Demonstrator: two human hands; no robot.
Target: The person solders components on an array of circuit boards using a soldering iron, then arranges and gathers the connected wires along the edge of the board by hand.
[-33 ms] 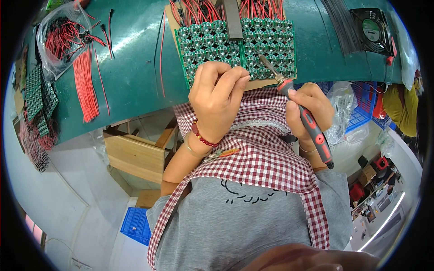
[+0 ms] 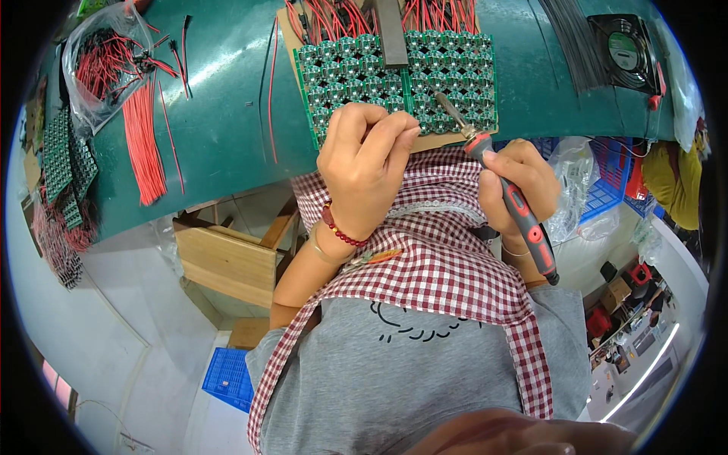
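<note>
A green panel of small circuit boards [image 2: 394, 76] lies on a brown board on the green table [image 2: 227, 129]. Red wires [image 2: 341, 15] run off the panel's far edge, and a grey metal bar [image 2: 390, 34] lies across it. My left hand [image 2: 364, 163] rests at the panel's near edge with its fingertips bunched together; whatever is between them is hidden. My right hand [image 2: 519, 178] grips a soldering iron with a red and black handle [image 2: 527, 224]. The iron's tip touches the panel's right half.
A bundle of cut red wires [image 2: 144, 144] and a plastic bag of red and black wires [image 2: 106, 61] lie at the left, beside stacked green boards [image 2: 64, 163]. A black fan [image 2: 626, 49] sits at the far right. Under the table stand a wooden stool [image 2: 227, 258] and blue crates [image 2: 227, 375].
</note>
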